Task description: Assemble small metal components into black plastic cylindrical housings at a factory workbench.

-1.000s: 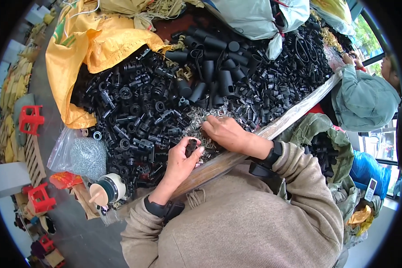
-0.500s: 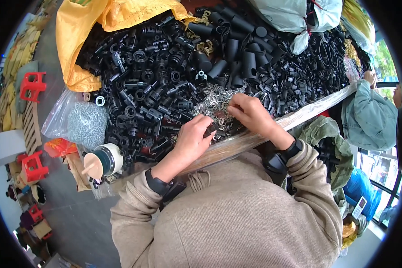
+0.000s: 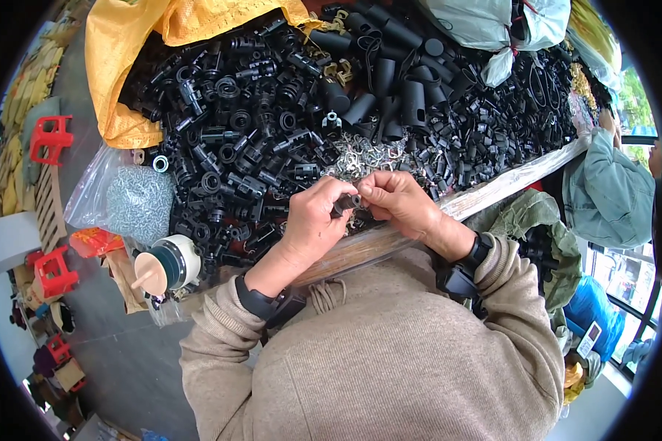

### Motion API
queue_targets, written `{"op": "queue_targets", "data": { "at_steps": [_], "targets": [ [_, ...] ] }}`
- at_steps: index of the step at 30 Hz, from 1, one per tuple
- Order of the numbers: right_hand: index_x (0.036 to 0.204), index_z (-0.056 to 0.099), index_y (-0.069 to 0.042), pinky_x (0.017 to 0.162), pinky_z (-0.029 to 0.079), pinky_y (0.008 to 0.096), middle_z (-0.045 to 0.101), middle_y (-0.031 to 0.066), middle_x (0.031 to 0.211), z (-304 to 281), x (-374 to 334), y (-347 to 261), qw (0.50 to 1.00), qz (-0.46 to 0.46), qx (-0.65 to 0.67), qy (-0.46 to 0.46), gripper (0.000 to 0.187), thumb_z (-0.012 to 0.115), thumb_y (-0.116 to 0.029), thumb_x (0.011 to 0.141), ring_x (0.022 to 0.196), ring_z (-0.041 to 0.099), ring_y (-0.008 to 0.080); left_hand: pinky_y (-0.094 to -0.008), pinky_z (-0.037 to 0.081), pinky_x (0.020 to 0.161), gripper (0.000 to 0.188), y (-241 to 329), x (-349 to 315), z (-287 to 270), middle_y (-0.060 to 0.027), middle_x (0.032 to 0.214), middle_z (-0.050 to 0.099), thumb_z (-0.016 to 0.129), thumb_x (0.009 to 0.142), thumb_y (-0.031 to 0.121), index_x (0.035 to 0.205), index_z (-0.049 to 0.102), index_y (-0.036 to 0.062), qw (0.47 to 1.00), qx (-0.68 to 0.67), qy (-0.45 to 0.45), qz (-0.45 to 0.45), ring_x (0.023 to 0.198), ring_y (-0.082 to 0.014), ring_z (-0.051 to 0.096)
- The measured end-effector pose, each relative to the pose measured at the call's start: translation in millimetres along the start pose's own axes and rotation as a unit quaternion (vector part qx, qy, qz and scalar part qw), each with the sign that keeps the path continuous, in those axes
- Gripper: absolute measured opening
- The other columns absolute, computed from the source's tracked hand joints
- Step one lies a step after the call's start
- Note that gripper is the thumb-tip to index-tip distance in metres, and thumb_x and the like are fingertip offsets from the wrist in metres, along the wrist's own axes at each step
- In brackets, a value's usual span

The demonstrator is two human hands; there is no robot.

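Above the table's front edge, my left hand (image 3: pixel 315 217) is closed around a small black plastic part (image 3: pixel 345 203) with a round end. My right hand (image 3: pixel 401 203) meets it from the right, thumb and forefinger pinched together at the part's end. Whatever sits in that pinch is too small to make out. Just beyond my hands lies a pile of small shiny metal clips (image 3: pixel 368 156). Black plastic fittings (image 3: pixel 246 121) are heaped to the left, and smaller black pieces (image 3: pixel 485 121) to the right.
A wooden edge strip (image 3: pixel 353 255) wrapped in clear film runs along the front. At left are a bag of screws (image 3: pixel 140 202) and a white-and-green round container (image 3: pixel 171 266). Black tubes (image 3: pixel 412 103) and a yellow sack (image 3: pixel 118 81) lie farther back. Another person's sleeve (image 3: pixel 610 176) is at right.
My right hand has come from the metal clips toward my left hand, and its fingertips now meet the black part. My left hand has risen slightly and turned the part's round end up.
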State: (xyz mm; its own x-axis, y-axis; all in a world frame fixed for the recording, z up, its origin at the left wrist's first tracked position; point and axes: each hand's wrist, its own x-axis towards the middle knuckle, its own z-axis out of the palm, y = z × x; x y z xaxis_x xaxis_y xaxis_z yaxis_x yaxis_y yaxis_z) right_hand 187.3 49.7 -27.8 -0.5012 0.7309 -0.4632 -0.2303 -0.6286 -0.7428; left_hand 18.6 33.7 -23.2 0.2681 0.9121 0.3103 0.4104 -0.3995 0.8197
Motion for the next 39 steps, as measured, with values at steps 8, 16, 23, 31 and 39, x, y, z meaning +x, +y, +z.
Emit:
{"op": "queue_targets", "data": {
  "at_steps": [8, 16, 23, 31, 39],
  "targets": [
    [0.08, 0.055, -0.001, 0.045, 0.032, 0.0178, 0.049, -0.0029, 0.067, -6.1, -7.0, -0.2, 0.993, -0.059, -0.1, -0.024, 0.014, 0.054, -0.014, 0.083, 0.053, 0.039, 0.0034, -0.0254, 0.043, 0.054, 0.015, 4.4, 2.1, 0.0, -0.0061, 0.067, 0.056, 0.062, 0.073, 0.009, 0.084, 0.053, 0.0024, 0.998, -0.045, -0.004, -0.042, 0.059, -0.0181, 0.057],
    [0.082, 0.052, -0.001, 0.052, 0.038, 0.0216, 0.05, 0.002, 0.068, -3.2, -10.1, -14.0, 0.857, -0.276, -0.435, 0.028, 0.009, 0.057, -0.008, 0.079, 0.059, 0.049, 0.0118, -0.0242, 0.044, 0.059, 0.033, 4.1, 1.0, -8.2, -0.0039, 0.084, 0.054, 0.054, 0.082, 0.017, 0.109, 0.043, 0.0016, 0.632, -0.647, -0.113, -0.411, 0.063, -0.0144, 0.052],
    [0.081, 0.052, -0.002, 0.05, 0.041, 0.0267, 0.05, 0.0077, 0.069, 7.2, -14.2, -18.4, 0.733, -0.398, -0.552, 0.012, 0.013, 0.06, -0.002, 0.07, 0.057, 0.051, 0.0218, -0.0215, 0.046, 0.064, 0.035, 0.0, -5.9, -6.0, -0.006, 0.094, 0.053, 0.048, 0.086, 0.018, 0.114, 0.042, -0.0031, 0.709, -0.578, -0.086, -0.395, 0.079, -0.0134, 0.055],
    [0.079, 0.052, -0.003, 0.048, 0.042, 0.0308, 0.048, 0.0072, 0.069, 3.8, -18.8, -15.4, 0.659, -0.393, -0.64, -0.026, 0.017, 0.061, 0.0, 0.064, 0.055, 0.052, 0.0233, -0.0269, 0.047, 0.074, 0.032, 9.9, -10.9, -4.4, -0.0087, 0.1, 0.053, 0.047, 0.087, 0.015, 0.113, 0.044, -0.0029, 0.719, -0.554, -0.108, -0.405, 0.084, -0.0151, 0.055],
    [0.07, 0.053, -0.003, 0.047, 0.042, 0.0311, 0.049, 0.0073, 0.067, 8.5, -24.0, -19.1, 0.7, -0.342, -0.626, -0.016, 0.012, 0.063, -0.002, 0.062, 0.056, 0.052, 0.0238, -0.0239, 0.045, 0.078, 0.03, 15.5, -14.9, 2.4, -0.0048, 0.1, 0.053, 0.044, 0.087, 0.012, 0.113, 0.045, -0.0035, 0.75, -0.516, -0.166, -0.378, 0.087, -0.0092, 0.052]
  ]
}}
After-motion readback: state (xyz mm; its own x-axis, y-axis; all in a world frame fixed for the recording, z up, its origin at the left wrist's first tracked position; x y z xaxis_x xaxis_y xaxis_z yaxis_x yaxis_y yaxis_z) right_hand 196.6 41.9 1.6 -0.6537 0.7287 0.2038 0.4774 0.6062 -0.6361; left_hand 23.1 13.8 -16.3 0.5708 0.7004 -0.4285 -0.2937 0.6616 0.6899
